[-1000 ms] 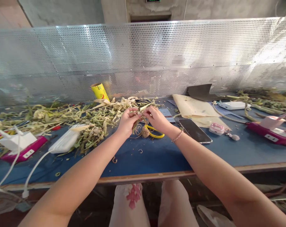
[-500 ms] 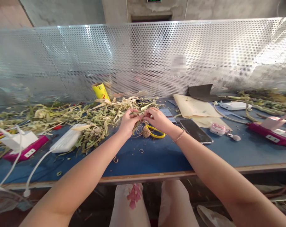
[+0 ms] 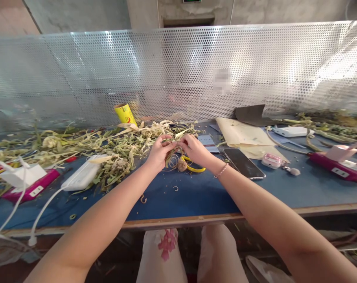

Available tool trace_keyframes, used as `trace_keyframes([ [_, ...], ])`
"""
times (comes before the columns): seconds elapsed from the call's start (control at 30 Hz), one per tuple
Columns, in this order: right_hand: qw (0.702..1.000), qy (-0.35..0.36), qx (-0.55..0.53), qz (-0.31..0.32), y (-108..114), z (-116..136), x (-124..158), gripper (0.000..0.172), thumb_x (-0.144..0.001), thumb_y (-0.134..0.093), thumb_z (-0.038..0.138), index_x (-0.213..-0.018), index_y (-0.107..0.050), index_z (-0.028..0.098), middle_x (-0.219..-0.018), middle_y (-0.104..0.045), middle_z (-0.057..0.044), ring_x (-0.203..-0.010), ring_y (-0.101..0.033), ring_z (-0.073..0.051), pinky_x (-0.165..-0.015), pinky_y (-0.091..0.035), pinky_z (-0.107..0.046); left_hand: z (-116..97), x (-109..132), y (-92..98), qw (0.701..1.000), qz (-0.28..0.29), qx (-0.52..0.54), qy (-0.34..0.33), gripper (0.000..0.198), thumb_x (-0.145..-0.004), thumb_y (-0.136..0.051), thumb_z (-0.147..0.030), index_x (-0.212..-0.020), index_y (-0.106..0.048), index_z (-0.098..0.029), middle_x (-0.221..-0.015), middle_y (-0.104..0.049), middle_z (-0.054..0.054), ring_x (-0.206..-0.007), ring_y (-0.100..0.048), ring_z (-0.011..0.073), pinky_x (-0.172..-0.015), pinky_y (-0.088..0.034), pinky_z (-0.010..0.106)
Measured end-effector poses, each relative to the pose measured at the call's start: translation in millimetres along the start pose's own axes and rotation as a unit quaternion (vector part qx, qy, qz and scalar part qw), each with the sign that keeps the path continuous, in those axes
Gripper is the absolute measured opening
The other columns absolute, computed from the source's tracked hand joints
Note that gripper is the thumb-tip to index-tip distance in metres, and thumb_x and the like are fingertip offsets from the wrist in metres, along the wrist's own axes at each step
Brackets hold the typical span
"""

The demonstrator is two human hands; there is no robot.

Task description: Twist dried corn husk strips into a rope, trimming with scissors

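Meeting almost tip to tip, the left hand (image 3: 158, 155) and the right hand (image 3: 194, 149) are working over a small bunch of dried stems (image 3: 170, 156). The left fingers appear to be closing on the bunch, which is hanging below them toward six o'clock; the right fingers are bending in from three o'clock, but whether they are pinching the bunch, I cannot tell. Little is changing from the last half second: the right fingers seem to be settling slightly differently around the meeting point, while the left hand is keeping nearly its place. That suggests, in my judgement, that fine fingertip handling is continuing at one spot. Just beneath the hands, at about six o'clock, loops of thin cord (image 3: 173, 162) and a brown ball (image 3: 182, 165), perhaps twine, are lying beside a yellow loop handle (image 3: 197, 170). A pale blue card (image 3: 209, 144) is lying near three o'clock, and a dark phone (image 3: 245, 163) is resting farther out toward four, with a pink case (image 3: 272, 160) beyond it. A sheet of tan paper (image 3: 240, 131) is spreading at two. A tangled heap of dry plants (image 3: 116, 159) is stretching along nine o'clock, and a yellow tube (image 3: 125, 114) is leaning at ten or eleven. None of these things is visibly shifting on the blue surface (image 3: 181, 200), so the activity is staying between the fingertips.
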State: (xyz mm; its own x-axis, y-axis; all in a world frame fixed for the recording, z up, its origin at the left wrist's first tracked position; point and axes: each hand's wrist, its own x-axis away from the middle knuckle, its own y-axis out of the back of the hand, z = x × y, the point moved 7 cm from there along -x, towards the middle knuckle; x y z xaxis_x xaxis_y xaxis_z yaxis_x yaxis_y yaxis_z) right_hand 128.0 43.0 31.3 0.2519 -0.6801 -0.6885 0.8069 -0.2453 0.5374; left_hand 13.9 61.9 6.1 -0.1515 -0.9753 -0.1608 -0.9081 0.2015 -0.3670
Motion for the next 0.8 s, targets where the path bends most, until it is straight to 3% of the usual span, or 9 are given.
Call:
trace_keyframes([
  [0.43,1.0,-0.016,-0.011,-0.02,4.7,1.7,-0.4,0.013,-0.082,-0.041,0.023,-0.071,-0.034,0.021,-0.069,-0.05,-0.001,-0.068,-0.046,-0.014,-0.065,-0.038,-0.028,-5.2,2.0,-6.1,0.998,0.032,-0.016,-0.043,0.051,-0.044,-0.08,-0.018,-0.084,-0.048,-0.017,-0.06,-0.059,-0.007,-0.055,-0.058,0.0061,-0.064,-0.048,0.022],
  [0.8,0.998,-0.042,-0.006,-0.044,3.5,-5.2,0.6,0.015,-0.081,-0.045,0.026,-0.068,-0.038,0.021,-0.067,-0.051,-0.001,-0.065,-0.046,-0.013,-0.064,-0.039,-0.027,-8.7,1.4,-1.3,0.993,0.006,-0.065,-0.096,0.045,-0.052,-0.074,-0.019,-0.081,-0.04,-0.02,-0.057,-0.057,-0.008,-0.054,-0.059,0.0091,-0.064,-0.048,0.026],
])
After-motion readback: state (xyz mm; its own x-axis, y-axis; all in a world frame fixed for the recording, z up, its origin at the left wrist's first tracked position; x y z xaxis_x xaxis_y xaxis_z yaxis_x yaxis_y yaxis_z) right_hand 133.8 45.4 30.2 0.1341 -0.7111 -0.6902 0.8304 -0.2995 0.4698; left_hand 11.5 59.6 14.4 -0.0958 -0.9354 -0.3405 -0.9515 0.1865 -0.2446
